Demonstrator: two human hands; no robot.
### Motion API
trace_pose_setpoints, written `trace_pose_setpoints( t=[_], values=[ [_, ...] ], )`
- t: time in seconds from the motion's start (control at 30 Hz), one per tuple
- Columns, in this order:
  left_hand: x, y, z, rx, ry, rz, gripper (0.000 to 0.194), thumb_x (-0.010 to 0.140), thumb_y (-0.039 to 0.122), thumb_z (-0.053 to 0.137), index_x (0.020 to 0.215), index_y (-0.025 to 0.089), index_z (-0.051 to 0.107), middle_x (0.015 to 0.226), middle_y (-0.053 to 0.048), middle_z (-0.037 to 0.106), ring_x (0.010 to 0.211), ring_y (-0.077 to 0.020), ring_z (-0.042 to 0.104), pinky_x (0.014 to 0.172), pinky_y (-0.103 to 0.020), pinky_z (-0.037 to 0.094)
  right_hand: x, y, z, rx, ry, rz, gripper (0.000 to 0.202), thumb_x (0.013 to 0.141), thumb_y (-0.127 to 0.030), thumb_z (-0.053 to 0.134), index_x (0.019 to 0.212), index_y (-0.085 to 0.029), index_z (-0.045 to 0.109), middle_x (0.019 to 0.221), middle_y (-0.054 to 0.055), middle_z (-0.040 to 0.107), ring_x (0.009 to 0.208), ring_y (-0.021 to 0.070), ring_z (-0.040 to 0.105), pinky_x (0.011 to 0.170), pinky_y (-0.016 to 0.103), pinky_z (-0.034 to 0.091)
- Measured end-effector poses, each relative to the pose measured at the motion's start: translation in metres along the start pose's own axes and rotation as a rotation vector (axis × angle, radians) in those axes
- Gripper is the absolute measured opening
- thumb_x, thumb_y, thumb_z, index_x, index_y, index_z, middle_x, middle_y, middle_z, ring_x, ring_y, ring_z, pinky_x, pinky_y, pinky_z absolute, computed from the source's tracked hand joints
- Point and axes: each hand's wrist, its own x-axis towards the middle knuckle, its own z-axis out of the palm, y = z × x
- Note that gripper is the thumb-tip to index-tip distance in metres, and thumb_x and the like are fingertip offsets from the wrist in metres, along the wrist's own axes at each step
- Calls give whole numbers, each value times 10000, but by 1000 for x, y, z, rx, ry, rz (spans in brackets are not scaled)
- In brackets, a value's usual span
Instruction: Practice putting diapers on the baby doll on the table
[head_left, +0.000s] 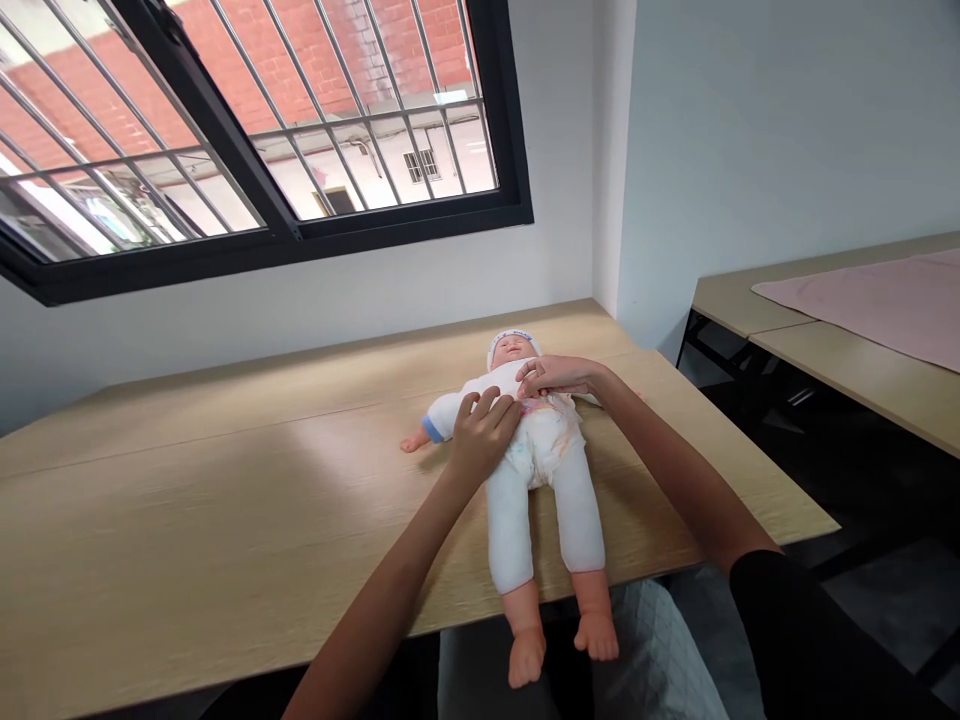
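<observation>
A baby doll in a white cap and a white top with a blue cuff lies on its back on the wooden table. Around its hips is a white diaper with a coloured print at the waist. My left hand rests at the diaper's waist on the left side, fingers bent in against it. From the other side my right hand reaches over the belly, its fingers curled at the diaper's upper edge. The fingertips of both hands are close together and partly hidden. The doll's feet stick out past the near table edge.
The wooden table runs along the wall beneath a barred window. At the right, across a gap, another table carries a pink cloth. My knees show below the near edge.
</observation>
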Motion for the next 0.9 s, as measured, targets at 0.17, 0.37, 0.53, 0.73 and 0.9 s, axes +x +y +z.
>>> trace_pose_setpoints(
  t=[0.17,0.37,0.53,0.73,0.9],
  values=[
    [-4,-4,3,-90,-25,5,260,968,186,414,876,213,655,848,-73,683,926,-245,623,759,-395,406,0,2,-2,-47,-16,-15,239,656,-245,725,815,-211,550,677,-51,573,654,112,516,571,209,404],
    [-8,-5,3,-123,-35,75,270,976,177,396,881,204,647,889,-79,692,919,-236,630,755,-393,434,4,11,-3,-122,32,-48,292,665,-251,693,889,-213,509,788,-25,635,723,136,554,625,234,432],
    [-10,-4,3,-68,56,167,225,955,126,439,870,190,638,875,-72,695,877,-223,629,729,-365,417,2,10,-2,-135,-8,-45,307,677,-293,725,850,-212,484,778,-32,624,681,118,523,600,225,412],
    [-11,-3,4,-28,53,146,241,959,122,425,853,191,630,829,-61,681,812,-203,622,697,-349,407,0,7,-2,-128,-34,-67,297,689,-322,742,779,-203,485,746,-36,597,648,103,494,577,219,392],
    [-14,-2,4,-60,35,81,241,968,146,422,868,198,636,837,-56,678,853,-206,623,724,-352,421,-5,4,-10,-50,-100,-45,320,679,-235,756,898,-196,526,818,-29,617,750,112,573,703,234,457]
  ],
)
